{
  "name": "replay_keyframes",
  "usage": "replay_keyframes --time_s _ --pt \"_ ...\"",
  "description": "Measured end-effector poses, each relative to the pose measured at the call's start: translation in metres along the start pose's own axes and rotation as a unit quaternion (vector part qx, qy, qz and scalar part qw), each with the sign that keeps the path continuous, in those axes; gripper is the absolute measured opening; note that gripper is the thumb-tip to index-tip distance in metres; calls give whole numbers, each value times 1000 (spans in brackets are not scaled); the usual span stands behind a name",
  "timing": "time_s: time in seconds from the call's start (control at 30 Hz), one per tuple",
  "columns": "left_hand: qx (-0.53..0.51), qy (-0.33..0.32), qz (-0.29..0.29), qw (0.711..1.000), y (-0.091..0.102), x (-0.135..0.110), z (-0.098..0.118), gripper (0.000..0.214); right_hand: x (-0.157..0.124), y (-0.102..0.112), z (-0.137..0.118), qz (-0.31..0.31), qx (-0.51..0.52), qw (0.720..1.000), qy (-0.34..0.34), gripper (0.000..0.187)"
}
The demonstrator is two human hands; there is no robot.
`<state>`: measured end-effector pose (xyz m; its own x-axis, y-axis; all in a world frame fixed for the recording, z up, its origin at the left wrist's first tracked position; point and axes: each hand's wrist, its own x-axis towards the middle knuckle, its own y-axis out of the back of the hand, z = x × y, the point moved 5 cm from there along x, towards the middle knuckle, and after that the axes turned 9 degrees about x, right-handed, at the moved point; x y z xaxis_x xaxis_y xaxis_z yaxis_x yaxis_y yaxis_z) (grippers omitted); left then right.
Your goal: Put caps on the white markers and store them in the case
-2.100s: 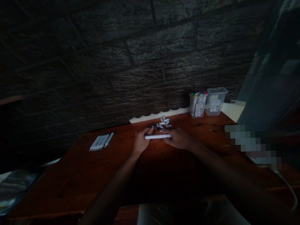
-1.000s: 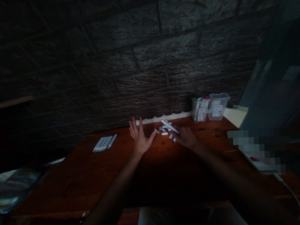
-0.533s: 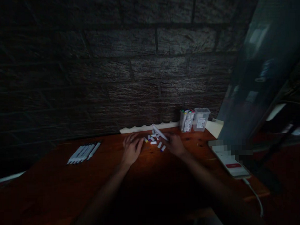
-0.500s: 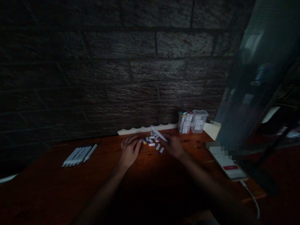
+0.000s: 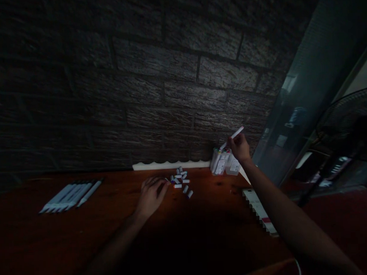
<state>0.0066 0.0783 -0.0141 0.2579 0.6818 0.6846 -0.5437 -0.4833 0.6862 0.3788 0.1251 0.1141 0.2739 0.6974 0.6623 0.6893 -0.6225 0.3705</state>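
My right hand is raised at the back right, pinching a slim white marker. The marker slants down to the left, its lower end at the top of a clear plastic box filled with colourful-ended markers. My left hand rests low over the wooden table, fingers curled. At its thumb and fingertips is a small white marker cap with a yellow end, seemingly pinched, though the dim light blurs the contact. Several loose marker caps lie scattered just right of that hand.
A second clear box stands beside the filled one, partly behind my right hand. Several light markers lie in a row at the left. A phone-like slab lies under my right forearm. A white wavy strip runs along the brick wall.
My right hand has carried the white marker from above the caps up and right to the filled box. My left hand stays by the yellow-ended cap. The view has turned somewhat right.
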Motion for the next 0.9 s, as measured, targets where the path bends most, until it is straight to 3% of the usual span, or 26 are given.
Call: replay_keyframes --time_s 0.1,0.17,0.23,0.3,0.43,0.53,0.63,0.73,0.9 --pt "5 10 -4 1000 1 0 -2 23 2 0 3 -4 -68 998 -17 31" --pt "14 16 -3 1000 2 0 -4 24 -4 -8 4 -38 -116 992 -20 30" --pt "21 20 -3 1000 3 0 -5 25 -10 -13 4 -52 -129 990 -16 36" --pt "21 22 -4 1000 3 0 -6 25 -15 -11 2 -19 -115 993 -2 46" --pt "16 30 -11 999 1 0 -4 26 -38 -7 -15 123 -85 986 70 50" --pt "27 49 -22 998 -2 -1 -5 27 -73 -29 -30 154 -45 979 123 44" --pt "57 83 -36 994 -3 -3 -15 33 -111 -67 -32 93 1 986 141 32" --pt "93 126 -54 986 -2 -6 -31 38 -139 -100 -22 -28 22 993 112 24" --pt "103 127 -94 982 -7 -7 -37 39 -157 -113 -13 -179 65 980 55 30"
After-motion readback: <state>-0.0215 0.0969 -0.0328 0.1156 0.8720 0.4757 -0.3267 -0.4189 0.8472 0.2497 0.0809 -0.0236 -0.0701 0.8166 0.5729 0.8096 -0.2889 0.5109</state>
